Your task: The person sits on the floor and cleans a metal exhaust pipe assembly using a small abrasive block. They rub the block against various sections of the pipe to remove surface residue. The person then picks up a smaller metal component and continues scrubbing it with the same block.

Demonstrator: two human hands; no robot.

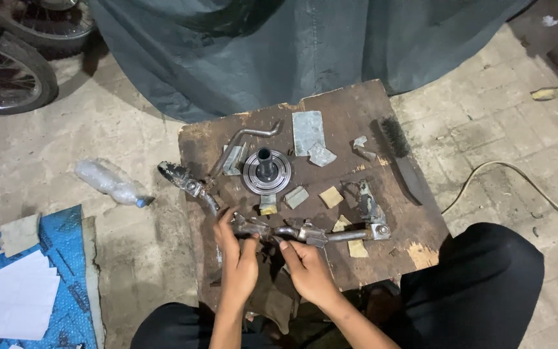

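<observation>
Steel, grey and greasy, a long bent tubular handlebar-like bar with lever brackets (292, 231) is lying across the near edge of the dark, worn wooden board surface (369, 110), probably so the board is bearing its weight while both hands are working at its middle. The left hand (237, 258) is closing its fingers around the bar's left-centre part, and the right hand (308, 268) is gripping the clamp just beside it, thumb on top. Behind the hands, a round metal hub with an upright dark spindle (266, 171), small metal scraps and a black bristle brush (400, 155) are sitting well apart.
</observation>
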